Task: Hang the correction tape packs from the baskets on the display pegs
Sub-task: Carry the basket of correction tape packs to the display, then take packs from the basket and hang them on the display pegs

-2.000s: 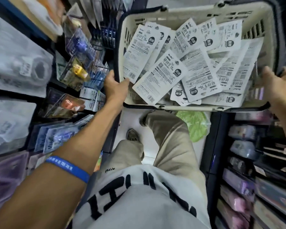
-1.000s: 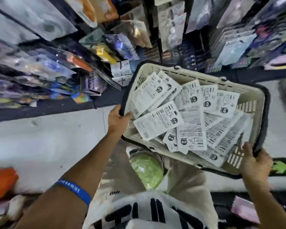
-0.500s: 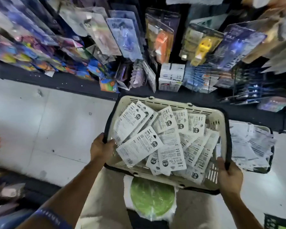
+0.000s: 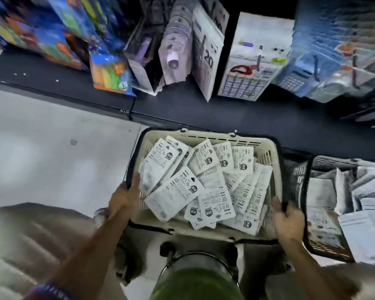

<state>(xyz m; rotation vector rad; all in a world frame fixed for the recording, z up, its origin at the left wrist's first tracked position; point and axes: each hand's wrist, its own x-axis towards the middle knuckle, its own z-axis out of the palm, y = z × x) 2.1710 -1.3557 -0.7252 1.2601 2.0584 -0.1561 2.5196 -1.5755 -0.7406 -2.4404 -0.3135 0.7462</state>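
Both hands, left hand (image 4: pixel 123 198) and right hand (image 4: pixel 287 219), fingers gripping basket (image 4: pixel 266 152) rims

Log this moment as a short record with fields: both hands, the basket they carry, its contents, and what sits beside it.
left hand: grips the left rim of the cream basket
right hand: grips the basket's dark handle at the right side
contents: white correction tape packs piled loose, mostly printed back up
second basket: to the right on the floor, holding more white packs
shelf goods: packaged items along the dark shelf base ahead
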